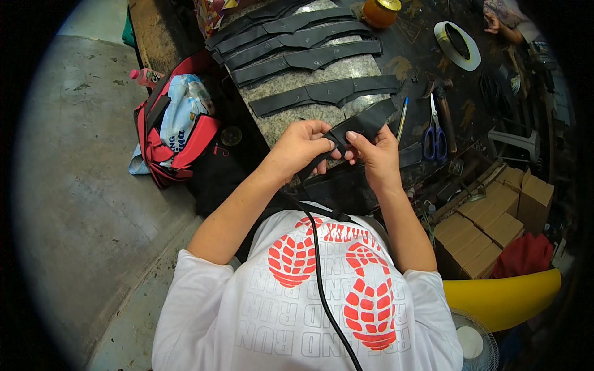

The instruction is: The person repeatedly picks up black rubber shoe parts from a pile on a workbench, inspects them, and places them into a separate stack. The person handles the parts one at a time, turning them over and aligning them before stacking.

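Note:
Between my two hands is a black leather strip (pixel 370 121), held over the near end of a speckled stone slab (pixel 272 132). My left hand (pixel 305 146) pinches its left part, thumb on top. With the thumb pressed on its upper face, my right hand (pixel 375 154) grips the strip further right. The fingers under the strip are partly hidden. Just beyond my hands, a similar black strip (pixel 325 94) lies across the slab. Several more black strips (pixel 309 62), with small pale marks, lie in rows farther up the slab.
Right of my hands lie a blue pen (pixel 403 116), blue-handled scissors (pixel 434 139) and a hammer (pixel 444 117). A tape roll (pixel 457 46) lies farther off. Cardboard boxes (pixel 489 216) stand at the right, a red bag (pixel 148 133) at the left. Another person's hand (pixel 493 25) shows far right.

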Available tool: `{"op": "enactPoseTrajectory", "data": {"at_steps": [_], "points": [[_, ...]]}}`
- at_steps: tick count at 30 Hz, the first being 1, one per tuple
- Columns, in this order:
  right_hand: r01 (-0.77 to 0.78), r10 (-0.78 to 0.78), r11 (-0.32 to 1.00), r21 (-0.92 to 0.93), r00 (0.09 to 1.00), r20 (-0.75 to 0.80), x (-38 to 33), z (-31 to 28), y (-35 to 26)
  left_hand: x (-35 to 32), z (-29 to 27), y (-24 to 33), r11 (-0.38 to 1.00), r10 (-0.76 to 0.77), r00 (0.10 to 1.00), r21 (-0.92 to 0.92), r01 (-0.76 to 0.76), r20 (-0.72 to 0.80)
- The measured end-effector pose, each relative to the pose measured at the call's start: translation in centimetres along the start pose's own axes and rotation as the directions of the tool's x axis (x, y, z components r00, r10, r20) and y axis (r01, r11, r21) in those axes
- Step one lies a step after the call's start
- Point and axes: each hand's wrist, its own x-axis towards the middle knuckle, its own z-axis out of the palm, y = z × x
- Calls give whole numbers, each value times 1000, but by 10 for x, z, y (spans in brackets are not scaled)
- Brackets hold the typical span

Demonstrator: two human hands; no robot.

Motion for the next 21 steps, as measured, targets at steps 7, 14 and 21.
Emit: {"op": "enactPoseTrajectory", "data": {"at_steps": [7,14,21], "points": [[24,-23,1000,13,999,-29,3,0,2,2,-3,-2,999,-17,1000,33,17,2],[-10,10,1000,-8,1000,-21,0,0,-1,1,-2,-1,1000,-14,1000,16,14,-9],[-5,5,999,-40,1000,-14,0,2,2,1,-2,-2,1000,-6,1000,17,6,-2]]}}
